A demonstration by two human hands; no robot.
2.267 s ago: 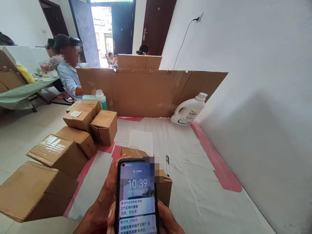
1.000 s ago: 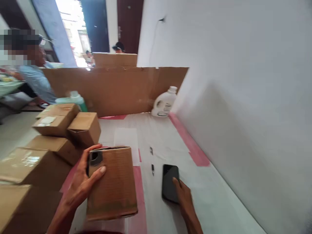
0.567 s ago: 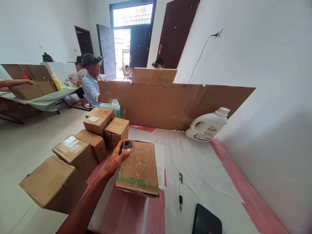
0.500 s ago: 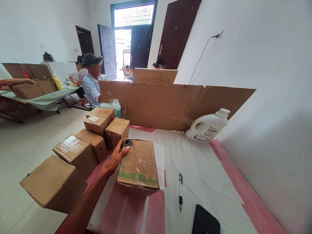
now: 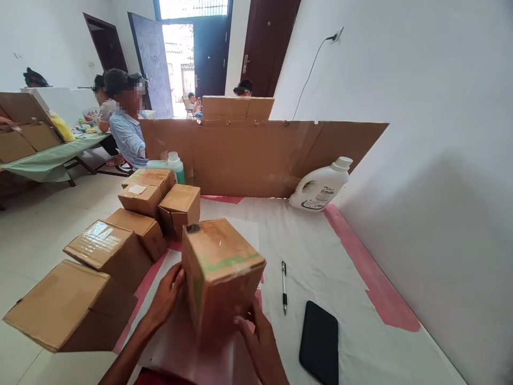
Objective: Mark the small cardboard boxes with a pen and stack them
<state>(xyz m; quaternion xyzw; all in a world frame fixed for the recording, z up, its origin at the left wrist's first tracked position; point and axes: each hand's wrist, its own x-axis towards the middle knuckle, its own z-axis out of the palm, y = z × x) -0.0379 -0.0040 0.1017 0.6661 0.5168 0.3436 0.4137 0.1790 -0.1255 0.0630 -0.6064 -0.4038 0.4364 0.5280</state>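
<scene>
A cardboard box (image 5: pixel 226 254) with a green printed band stands turned at an angle in front of me, slightly blurred. My left hand (image 5: pixel 168 291) presses against its left side, fingers partly hidden behind the edge. Around its lower right side, my right hand (image 5: pixel 259 337) has the thumb on the front face and the other fingers behind. Whether the box's underside touches the table cannot be made out. To the right of the box lie a pen (image 5: pixel 284 289) and a black phone (image 5: pixel 319 342).
Several cardboard boxes (image 5: pixel 102 246) line the table's left side. A bottle of green liquid (image 5: pixel 176 168) is behind them. A white jug (image 5: pixel 320 184) stands by the cardboard partition (image 5: pixel 244 158). One person in a blue shirt (image 5: pixel 126 133) sits beyond, at left.
My right hand has come in and taken the box's lower right side. My left hand has slid from the top corner down the left side. The box has turned, and my view has shifted.
</scene>
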